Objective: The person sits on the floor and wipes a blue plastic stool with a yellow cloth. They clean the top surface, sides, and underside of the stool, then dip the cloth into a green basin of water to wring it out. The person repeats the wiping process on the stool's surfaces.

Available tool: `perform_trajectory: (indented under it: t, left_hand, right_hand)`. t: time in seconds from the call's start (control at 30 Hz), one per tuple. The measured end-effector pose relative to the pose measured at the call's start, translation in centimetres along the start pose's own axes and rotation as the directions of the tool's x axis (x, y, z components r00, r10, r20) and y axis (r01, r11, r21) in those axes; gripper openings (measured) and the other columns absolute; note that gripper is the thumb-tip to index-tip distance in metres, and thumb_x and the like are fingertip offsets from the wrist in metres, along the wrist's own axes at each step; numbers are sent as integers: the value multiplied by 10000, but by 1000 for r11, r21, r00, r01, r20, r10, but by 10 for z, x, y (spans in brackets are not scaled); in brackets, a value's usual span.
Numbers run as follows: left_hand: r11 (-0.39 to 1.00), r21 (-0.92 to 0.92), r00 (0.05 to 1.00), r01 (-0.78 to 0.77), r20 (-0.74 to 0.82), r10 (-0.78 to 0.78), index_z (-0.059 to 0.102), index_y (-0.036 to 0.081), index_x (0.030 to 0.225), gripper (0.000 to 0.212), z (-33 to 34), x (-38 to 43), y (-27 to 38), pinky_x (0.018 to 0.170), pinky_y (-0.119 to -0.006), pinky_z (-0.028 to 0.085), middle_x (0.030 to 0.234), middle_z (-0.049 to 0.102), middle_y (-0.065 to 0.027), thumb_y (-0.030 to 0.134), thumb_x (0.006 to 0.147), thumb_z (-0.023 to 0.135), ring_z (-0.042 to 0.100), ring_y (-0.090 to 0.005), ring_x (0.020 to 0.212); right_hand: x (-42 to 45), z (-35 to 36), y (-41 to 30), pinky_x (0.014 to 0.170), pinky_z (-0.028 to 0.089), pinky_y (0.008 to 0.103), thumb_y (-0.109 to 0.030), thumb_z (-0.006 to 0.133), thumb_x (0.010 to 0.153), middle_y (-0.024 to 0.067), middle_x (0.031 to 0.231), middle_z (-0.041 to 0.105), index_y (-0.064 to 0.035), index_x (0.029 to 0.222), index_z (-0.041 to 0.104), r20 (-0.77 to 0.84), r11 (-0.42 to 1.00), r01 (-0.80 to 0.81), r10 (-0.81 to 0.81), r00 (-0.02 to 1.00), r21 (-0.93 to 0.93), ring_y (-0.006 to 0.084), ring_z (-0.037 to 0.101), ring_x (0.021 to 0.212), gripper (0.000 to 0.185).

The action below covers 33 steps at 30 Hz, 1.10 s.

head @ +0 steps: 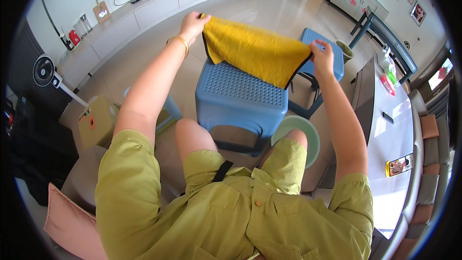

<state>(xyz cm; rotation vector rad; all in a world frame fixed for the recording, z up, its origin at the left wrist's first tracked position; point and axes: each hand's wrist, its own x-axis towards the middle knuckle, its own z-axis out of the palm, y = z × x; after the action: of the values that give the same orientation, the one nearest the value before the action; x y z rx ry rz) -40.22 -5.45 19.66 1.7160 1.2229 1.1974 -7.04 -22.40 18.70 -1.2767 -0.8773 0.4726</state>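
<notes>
A yellow cloth (252,48) with a black edge is stretched between my two hands over a blue plastic stool (242,86). My left hand (193,27), with a gold bracelet at the wrist, pinches its upper left corner. The upper right corner is held by my right hand (322,56). Part of the stool's dimpled top is hidden behind the cloth's lower edge; whether the cloth touches it I cannot tell. A second blue stool (334,57) stands behind my right hand. By my right knee, a pale green basin (308,141) sits on the floor.
At the right is a glossy table (382,141) with a phone (400,165), a remote control (388,117) and plastic packets (388,83). A white fan (45,71) and a tan box (97,121) stand left. Along the back wall runs a low cabinet (155,9).
</notes>
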Motion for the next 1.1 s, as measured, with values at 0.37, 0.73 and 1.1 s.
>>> perform_trajectory:
  t: [0.37,0.73,1.1]
  left_hand:
    - [997,-68,860,30,511,9,597,67,1039,230,-34,-81,-44,803,-263,439,1022,580,-84,114,814,605,550,-142,913]
    - [501,536,633,-679,773,31,239,356,1364,527,78,-97,-39,1032,-575,15,1465,106,-49,521,876,345,50,-330,1342]
    - [437,713,796,-549,605,13,231,381,1358,527,132,-7,-56,1032,-580,64,1462,128,-23,565,869,301,109,-297,1339]
  right_hand:
    - [-93,-40,0,805,425,318,-137,738,658,131,978,499,-71,1080,596,636,719,442,0,772,-536,266,519,874,450]
    - [-89,68,68,1009,85,609,-654,263,820,162,1439,141,-219,1396,188,686,182,661,206,698,-728,393,104,1318,726]
    - [19,103,103,1040,75,562,-667,221,822,84,1452,147,-263,1387,210,560,177,531,220,799,-828,321,102,1336,695]
